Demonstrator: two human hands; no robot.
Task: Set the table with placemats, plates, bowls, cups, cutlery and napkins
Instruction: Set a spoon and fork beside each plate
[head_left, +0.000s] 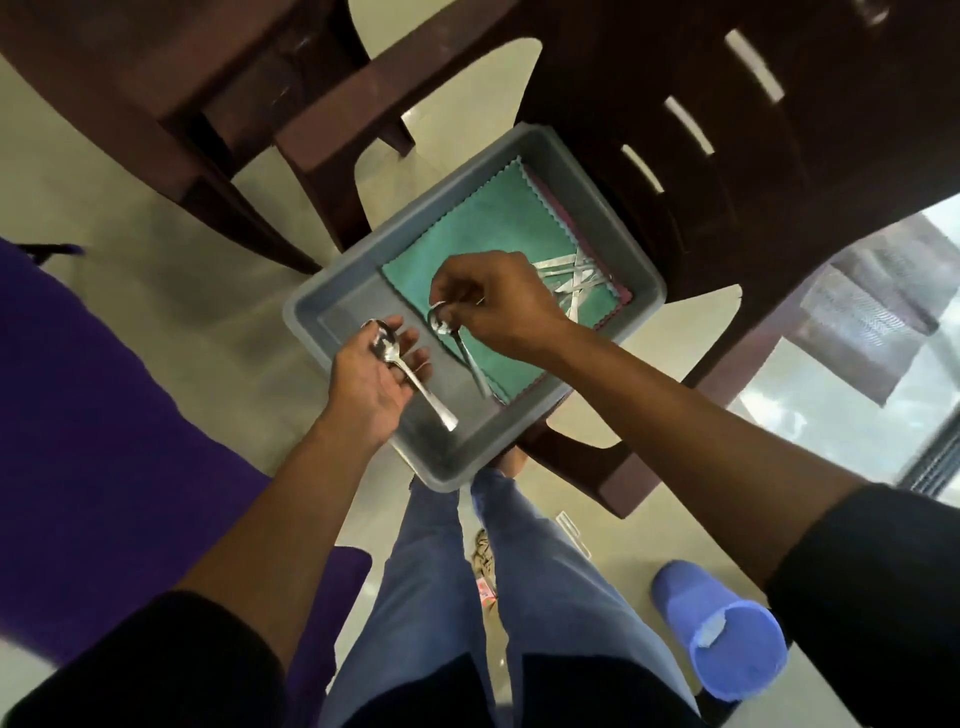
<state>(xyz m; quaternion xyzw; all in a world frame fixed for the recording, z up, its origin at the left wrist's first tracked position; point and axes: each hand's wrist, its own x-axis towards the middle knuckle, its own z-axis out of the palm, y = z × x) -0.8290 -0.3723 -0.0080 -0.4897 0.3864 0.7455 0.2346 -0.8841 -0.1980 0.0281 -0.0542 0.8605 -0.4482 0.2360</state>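
Lifting spoons out of the grey tray (311, 312) on the brown chair (727, 156).

We held one spoon (410, 371) across our left hand (374, 379), palm up, fingers loosely curled round its neck, its handle jutting out over the tray. Our right hand (493, 301) pinched a second spoon (460, 345) by the bowl, its handle hanging down above the green napkin (493, 223). More cutlery (571, 278) lay crossed on that napkin, just beyond our right hand.
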